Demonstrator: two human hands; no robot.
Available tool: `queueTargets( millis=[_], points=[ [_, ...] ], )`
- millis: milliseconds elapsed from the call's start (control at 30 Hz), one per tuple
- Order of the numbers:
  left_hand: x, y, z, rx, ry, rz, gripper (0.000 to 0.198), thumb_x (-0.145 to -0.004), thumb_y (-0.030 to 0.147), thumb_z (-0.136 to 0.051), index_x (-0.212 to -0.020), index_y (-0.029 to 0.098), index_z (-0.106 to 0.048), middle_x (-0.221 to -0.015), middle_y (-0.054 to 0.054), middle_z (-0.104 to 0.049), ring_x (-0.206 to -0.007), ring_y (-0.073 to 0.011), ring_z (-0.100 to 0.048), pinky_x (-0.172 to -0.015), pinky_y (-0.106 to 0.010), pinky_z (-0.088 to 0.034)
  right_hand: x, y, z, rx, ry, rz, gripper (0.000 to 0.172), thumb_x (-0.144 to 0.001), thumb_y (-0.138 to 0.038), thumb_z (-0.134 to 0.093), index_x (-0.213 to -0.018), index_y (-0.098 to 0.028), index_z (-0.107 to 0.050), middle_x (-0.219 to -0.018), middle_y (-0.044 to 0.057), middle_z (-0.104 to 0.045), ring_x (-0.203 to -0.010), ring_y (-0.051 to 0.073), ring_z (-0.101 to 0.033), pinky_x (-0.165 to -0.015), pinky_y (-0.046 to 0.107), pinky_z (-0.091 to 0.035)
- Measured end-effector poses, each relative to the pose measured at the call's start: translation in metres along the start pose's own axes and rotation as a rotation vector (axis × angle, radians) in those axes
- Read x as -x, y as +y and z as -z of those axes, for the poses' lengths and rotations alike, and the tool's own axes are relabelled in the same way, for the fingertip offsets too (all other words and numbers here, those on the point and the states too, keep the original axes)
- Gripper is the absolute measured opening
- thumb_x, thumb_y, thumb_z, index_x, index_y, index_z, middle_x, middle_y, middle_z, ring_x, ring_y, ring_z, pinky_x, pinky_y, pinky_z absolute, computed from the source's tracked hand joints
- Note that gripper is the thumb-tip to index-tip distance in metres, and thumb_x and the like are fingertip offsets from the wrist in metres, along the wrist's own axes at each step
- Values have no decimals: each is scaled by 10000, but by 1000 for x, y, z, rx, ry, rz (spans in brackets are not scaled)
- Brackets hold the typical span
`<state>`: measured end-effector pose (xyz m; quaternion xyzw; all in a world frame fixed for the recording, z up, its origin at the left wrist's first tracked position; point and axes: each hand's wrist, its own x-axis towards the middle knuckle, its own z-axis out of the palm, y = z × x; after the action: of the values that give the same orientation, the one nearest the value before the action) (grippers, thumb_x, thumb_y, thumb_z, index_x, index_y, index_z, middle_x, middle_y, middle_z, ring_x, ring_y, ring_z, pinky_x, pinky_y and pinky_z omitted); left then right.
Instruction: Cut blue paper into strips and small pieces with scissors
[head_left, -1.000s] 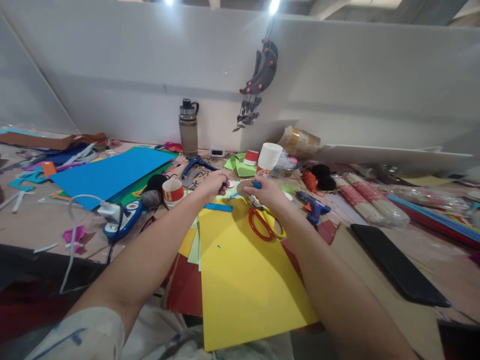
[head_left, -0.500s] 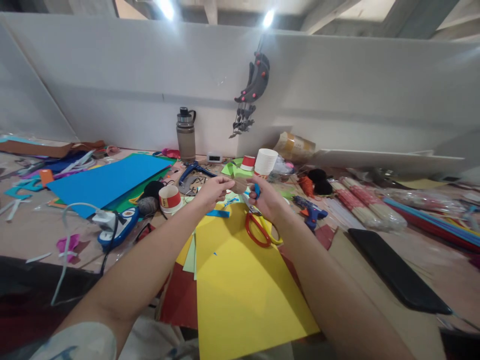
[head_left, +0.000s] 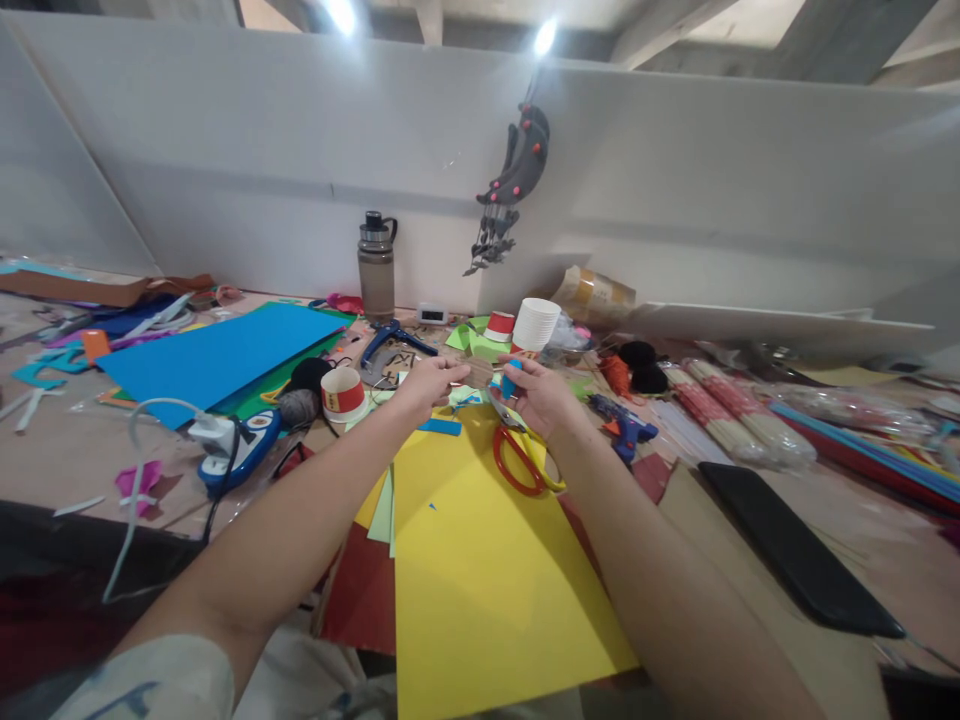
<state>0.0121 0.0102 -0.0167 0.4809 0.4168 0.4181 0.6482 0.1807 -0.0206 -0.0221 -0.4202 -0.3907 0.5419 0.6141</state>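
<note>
Between finger and thumb of my left hand (head_left: 435, 387) is a small brown cardboard piece (head_left: 480, 374). My right hand (head_left: 538, 395) pinches a small blue piece (head_left: 511, 380), apparently paper, close to the right end of the cardboard; whether the two touch I cannot tell. Below my right hand lie scissors with red and yellow handles (head_left: 517, 470), on a large yellow sheet (head_left: 495, 580). A blue strip (head_left: 440, 427) and small paper scraps rest near the sheet's top edge, under my left hand.
Paper cups (head_left: 343, 393) and a stack of white cups (head_left: 538, 325) stand around my hands. A glue gun (head_left: 624, 425) lies to the right, with a black phone-like slab (head_left: 795, 545) nearer me. At left are a blue sheet (head_left: 225, 350) and a power strip (head_left: 240, 455); a bottle (head_left: 376, 270) stands behind.
My right hand has turned a little, so the blue piece in its fingers shows more. The cardboard in my left hand is tilted flatter. The view has shifted slightly.
</note>
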Motion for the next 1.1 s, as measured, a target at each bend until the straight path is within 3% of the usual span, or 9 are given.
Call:
queueTargets(
  millis=[167,433,767,933,1100],
  points=[
    [5,-1,-4,-97,-69,14,157,-807,232,-644,-729,157,-530,-469,86,-374,-338,-19,-209,-371,-190,-92,0,0,0,75,87,47,322,-497,-334,-824,-715,-198,-630,-541,-74,-531,-448,58,-412,-449,213,-349],
    [11,-1,-13,-147,-134,-16,136,-822,243,-619,-747,163,-539,-477,90,-330,-363,-24,-213,-382,-183,-126,1,0,-3,230,162,196,241,-583,-350,-758,-708,-174,-650,-538,-44,-563,-481,75,-447,-466,217,-326],
    [14,-1,-15,-208,-131,-110,295,-624,335,-795,-680,144,-577,-526,71,-394,-405,-19,-248,-392,-198,-138,4,4,-8,463,175,323,270,-641,-407,-711,-745,-168,-639,-612,-22,-577,-514,93,-435,-460,228,-317],
    [15,2,-16,-180,-92,-68,294,-649,352,-778,-663,153,-562,-449,87,-337,-376,-28,-228,-389,-207,-120,3,4,-8,406,126,235,321,-667,-491,-705,-791,-205,-629,-570,-50,-512,-484,89,-397,-431,226,-296],
    [14,2,-14,-186,-45,-87,292,-660,349,-778,-683,145,-570,-466,68,-402,-386,-30,-271,-388,-196,-138,1,9,-7,354,17,142,321,-654,-508,-713,-698,-210,-600,-564,-40,-529,-486,97,-445,-432,227,-339]
  ],
)
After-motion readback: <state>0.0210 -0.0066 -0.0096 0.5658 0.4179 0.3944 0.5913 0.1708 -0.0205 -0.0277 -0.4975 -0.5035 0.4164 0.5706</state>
